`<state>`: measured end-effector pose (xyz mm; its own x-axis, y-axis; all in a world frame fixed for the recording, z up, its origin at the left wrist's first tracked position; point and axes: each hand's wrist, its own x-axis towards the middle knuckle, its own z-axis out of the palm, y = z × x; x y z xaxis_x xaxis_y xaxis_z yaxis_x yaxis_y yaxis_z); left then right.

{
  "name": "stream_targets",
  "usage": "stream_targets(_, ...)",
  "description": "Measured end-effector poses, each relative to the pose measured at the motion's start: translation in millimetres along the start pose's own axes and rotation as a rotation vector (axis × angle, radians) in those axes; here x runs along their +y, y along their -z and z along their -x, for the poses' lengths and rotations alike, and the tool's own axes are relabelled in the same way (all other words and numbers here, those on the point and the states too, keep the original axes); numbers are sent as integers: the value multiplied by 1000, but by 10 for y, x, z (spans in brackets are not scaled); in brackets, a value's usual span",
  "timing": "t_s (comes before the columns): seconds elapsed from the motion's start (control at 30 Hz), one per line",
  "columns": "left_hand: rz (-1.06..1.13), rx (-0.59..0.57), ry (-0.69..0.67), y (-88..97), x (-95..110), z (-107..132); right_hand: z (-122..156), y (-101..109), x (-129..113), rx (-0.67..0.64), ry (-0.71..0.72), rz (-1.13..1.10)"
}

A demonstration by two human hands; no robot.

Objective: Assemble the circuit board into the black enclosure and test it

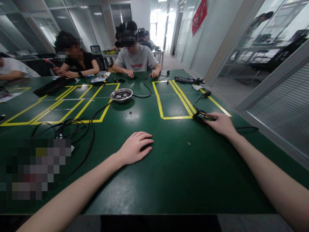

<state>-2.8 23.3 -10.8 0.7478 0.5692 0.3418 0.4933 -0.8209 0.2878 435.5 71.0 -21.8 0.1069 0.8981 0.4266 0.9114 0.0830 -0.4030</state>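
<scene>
My left hand [136,147] lies palm down on the green table [154,183], fingers spread and nothing in it. Farther off to the right, my right hand [221,123] grips the near end of a small black open casing [200,116], with bits of circuit board and wires showing inside; its exact kind is unclear. A thin black cord runs from this casing up to a black plug [207,93]. Another length of black cable [247,128] lies to the right of my right wrist.
A steel bowl [121,95] with small metal parts stands mid-table. Coiled black cables [70,129] lie on the left, beside a blurred-out patch. Yellow tape [177,118] marks rectangles. A black tool-like object [188,80] rests at the far right. Co-workers sit opposite, one in a grey shirt [137,58].
</scene>
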Motion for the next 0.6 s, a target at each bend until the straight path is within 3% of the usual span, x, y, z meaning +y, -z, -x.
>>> stream_targets(0.07, 2, 6, 1, 1, 0, 0, 76, -72, -316, -132, 103, -118)
stream_targets(0.17, 20, 46, -15, 20, 21, 0, 315, -174, -917, -360, 375, -368)
stream_targets(0.3, 83, 112, -130, 48, 91, -3, 717, -305, -1578, -530, 645, -511)
stream_targets(0.4, 104, 75, -183, 51, 130, -7, 847, -397, -1787, -556, 705, -469)
stream_targets(0.6, 31, 32, -101, 80, 100, -19, 768, -420, -1843, -490, 643, -408)
